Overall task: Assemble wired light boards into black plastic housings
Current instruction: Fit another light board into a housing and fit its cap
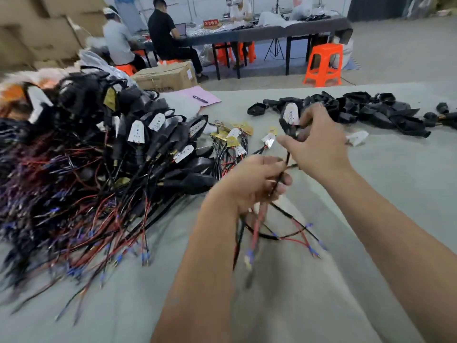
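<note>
My right hand (pixel 319 142) holds a black plastic housing (pixel 288 127) above the table, with a white light board (pixel 291 113) seated in it. A thin wire runs down from the housing into my left hand (pixel 257 179), which grips a bundle of red and black wires (pixel 257 224) with blue-tipped ends. Loose wired light boards (pixel 235 139) with yellow tags lie just left of my hands. A big heap of assembled housings with wires (pixel 148 144) covers the table's left side. Empty black housings (pixel 358 110) are piled at the far right.
A grey cloth (pixel 395 184) covers the table. A pink sheet (pixel 197 96) with a pen lies at its far edge, beside a cardboard box (pixel 165 76). Beyond are an orange stool (pixel 324 65) and several people seated at a long table (pixel 259 30).
</note>
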A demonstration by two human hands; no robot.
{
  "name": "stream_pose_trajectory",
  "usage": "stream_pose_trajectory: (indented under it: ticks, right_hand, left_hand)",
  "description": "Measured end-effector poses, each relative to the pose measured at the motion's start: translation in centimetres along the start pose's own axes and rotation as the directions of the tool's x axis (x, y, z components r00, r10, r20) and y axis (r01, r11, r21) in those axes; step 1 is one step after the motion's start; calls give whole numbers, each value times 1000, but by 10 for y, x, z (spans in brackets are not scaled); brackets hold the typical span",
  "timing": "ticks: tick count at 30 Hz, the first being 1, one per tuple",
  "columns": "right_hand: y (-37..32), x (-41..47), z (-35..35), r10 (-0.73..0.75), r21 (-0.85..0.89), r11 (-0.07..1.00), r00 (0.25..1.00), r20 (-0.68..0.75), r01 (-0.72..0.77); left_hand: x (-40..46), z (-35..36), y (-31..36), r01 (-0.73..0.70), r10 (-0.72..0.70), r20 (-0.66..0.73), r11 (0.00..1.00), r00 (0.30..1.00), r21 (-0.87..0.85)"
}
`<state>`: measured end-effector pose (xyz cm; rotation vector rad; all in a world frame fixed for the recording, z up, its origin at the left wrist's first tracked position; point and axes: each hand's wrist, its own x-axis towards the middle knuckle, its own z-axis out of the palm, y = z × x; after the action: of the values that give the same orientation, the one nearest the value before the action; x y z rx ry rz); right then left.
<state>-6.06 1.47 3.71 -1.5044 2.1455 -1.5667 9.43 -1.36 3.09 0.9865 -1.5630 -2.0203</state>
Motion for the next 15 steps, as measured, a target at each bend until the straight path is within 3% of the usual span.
stream_pose_trajectory:
  ticks: [4,7,9,11,12,13,14,15]
  right_hand:
    - [-50,2,58,-183,48,982,982,38,181]
    - [-95,1,102,-231,151,964,970,76,217]
    - [-123,2,126,-202,251,953,973,110,170]
    - [-147,3,145,-167,365,929,945,281,55]
    - [-154,3,154,-172,344,938,910,377,35]
    - [-158,3,162,-208,220,968,870,447,118]
    - [-159,3,168,-270,23,955,830,488,297]
    - [-160,-1,172,-333,-151,870,785,522,469]
  left_hand:
    - [-44,-80,19,-7,160,-330,908,930,419]
    - [-71,-110,32,-18,170,-401,934,900,356]
    - [-80,-121,38,11,206,-472,909,857,417]
    - [-82,-136,39,130,289,-600,821,746,556]
    - [-83,-145,39,227,332,-684,773,650,592]
    - [-84,-154,39,336,369,-766,737,526,586]
    - [-86,-161,39,422,392,-824,720,409,552]
    - [-87,-167,39,463,399,-859,725,320,509]
